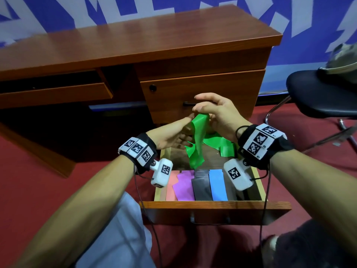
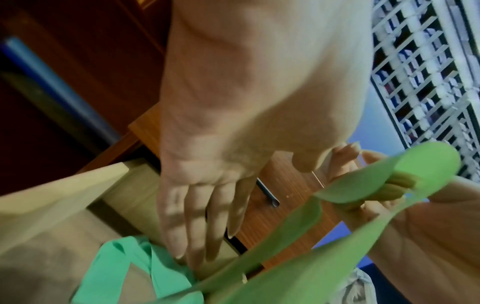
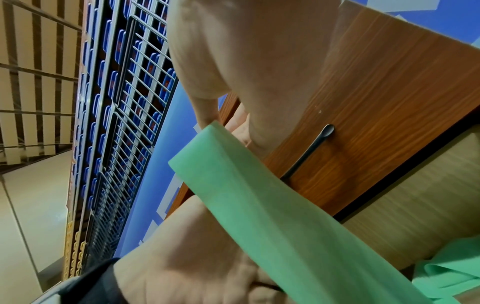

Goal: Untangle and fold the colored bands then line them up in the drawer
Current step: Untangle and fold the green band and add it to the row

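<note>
Partly hidden, right hand (image 1: 218,115) pinches green band (image 1: 196,144) above drawer (image 1: 212,206).

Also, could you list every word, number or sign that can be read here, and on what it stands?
No text can be read.
Wrist tags: black-and-white square codes; the tiny characters beside them are too small to read.
Wall: large white shapes on blue, cut off, not readable.
Bands in the drawer: no print.

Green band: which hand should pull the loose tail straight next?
Probably left. The right hand already pinches the green band at its top, while the left hand is open, fingers straight, right beside the hanging tail above the drawer.
</note>
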### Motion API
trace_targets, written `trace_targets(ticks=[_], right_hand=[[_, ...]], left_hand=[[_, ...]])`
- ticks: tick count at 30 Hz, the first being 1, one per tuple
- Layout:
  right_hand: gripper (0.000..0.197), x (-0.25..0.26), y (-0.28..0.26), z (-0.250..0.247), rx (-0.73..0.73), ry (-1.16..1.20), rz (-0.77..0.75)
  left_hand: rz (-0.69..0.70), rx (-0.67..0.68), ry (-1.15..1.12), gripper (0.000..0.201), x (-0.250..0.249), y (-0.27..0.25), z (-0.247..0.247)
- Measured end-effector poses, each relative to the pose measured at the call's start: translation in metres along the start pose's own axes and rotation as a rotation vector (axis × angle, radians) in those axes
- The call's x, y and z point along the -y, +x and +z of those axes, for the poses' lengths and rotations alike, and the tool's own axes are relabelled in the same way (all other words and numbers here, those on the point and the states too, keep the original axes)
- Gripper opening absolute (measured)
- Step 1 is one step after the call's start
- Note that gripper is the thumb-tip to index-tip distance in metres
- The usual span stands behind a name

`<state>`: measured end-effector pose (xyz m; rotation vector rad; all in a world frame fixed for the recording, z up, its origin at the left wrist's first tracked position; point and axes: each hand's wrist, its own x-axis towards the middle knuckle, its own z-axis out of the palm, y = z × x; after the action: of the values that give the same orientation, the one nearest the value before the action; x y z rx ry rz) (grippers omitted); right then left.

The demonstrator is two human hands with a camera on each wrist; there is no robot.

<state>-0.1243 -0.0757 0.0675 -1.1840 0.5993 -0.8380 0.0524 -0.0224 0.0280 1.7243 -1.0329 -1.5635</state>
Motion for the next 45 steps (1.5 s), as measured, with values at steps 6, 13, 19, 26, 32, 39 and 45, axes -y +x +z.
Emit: trace_targets(ticks=[6, 13, 19, 26, 32, 39, 45], right_hand=[[0.034, 0.001, 0.001, -0.001, -0.015, 0.008, 0.009], [0.033, 0.01, 0.006, -0.006, -0.081, 0.151, -0.002], [0.03, 0.021, 0.009, -0.005, -0.11, 0.253, -0.042], [0.025, 0.033, 0.012, 0.0, -0.124, 0.325, -0.073], [0.026, 0.038, 0.014, -0.001, -0.116, 0.384, -0.095], [0.028, 0.036, 0.015, -0.01, -0.176, 0.323, -0.093], [0.021, 0.012, 0.016, -0.034, -0.245, -0.543, 0.087]], left_hand=[[0.059, 0.111, -0.11, 0.051, -0.01, -0.009, 0.009], [0.111, -0.318, 0.505, 0.018, 0.007, -0.004, 0.01], [0.07, -0.195, 0.765, 0.04, 0.024, 0.007, 0.021], [0.112, -0.511, 0.87, 0.059, 0.026, 0.02, 0.019], [0.186, -0.461, 0.638, 0.044, 0.025, 0.026, 0.022], [0.227, -0.231, 0.315, 0.015, 0.013, 0.011, 0.038], [0.348, -0.172, -0.169, 0.007, -0.014, -0.014, 0.018]])
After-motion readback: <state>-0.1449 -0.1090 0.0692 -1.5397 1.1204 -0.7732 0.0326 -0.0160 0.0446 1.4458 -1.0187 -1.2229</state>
